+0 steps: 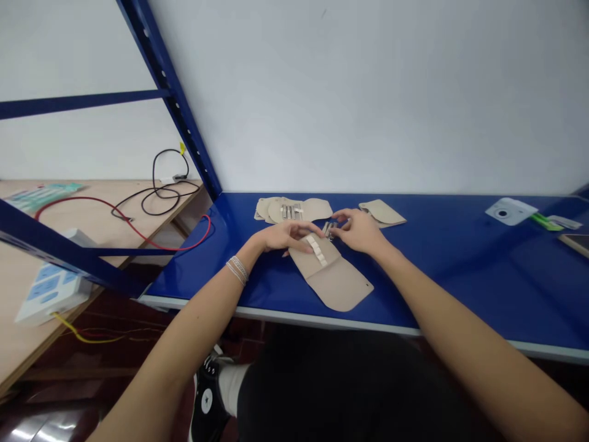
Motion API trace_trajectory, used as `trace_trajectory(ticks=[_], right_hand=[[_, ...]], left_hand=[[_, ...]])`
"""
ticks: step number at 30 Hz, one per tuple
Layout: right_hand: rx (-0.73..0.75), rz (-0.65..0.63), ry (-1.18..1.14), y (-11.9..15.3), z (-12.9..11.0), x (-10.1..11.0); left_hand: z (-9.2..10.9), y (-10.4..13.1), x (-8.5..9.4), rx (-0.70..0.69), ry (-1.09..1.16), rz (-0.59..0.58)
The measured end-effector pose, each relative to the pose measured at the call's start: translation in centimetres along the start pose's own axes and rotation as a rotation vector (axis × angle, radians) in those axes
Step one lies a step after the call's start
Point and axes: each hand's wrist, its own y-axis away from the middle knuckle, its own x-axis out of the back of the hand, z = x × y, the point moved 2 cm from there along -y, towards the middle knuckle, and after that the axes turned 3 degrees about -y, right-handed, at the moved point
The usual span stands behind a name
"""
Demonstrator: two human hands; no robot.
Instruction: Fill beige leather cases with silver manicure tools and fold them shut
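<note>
A beige pouch [340, 282] lies unfolded on the blue tabletop, its flap towards me and a row of white elastic loops [317, 250] across its inside. My left hand [292, 237] grips the pouch's far left edge, thumb on top beside the loops. At the pouch's far end are small shiny metal tools [329, 229], too small to name exactly. My right hand [358, 231] pinches at these tools, fingers curled round them. Behind my left hand, a stack of similar beige pouches [317, 209] lies open, with metal tools [291, 212] in the loops of the top one.
A folded beige pouch [386, 212] lies beyond my right hand. Further right are a white instant camera [510, 211] and a green item [545, 221]. Blue rack posts [177, 104] rise at left, beside a wooden table with a power strip [55, 291] and cables [172, 194].
</note>
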Motion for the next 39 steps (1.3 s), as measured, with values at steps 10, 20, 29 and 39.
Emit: trace_trajectory(ticks=[10,20,29,39], right_hand=[[0.219,-0.046,0.054,0.0,-0.2,-1.3],[0.304,0.031,0.091,-0.9,0.6,-1.1],[0.153,0.169,-0.148,0.2,-0.9,1.3],[0.361,-0.061,-0.233,1.8,-3.3,0.1]], left_hand=[[-1.0,-0.3,0.4,-0.001,0.017,0.065],[-1.5,-0.5,0.9,-0.04,0.036,0.135],[-1.4,-0.7,1.2,-0.123,0.084,0.259],[-2.0,-1.0,1.5,-0.148,0.193,0.355]])
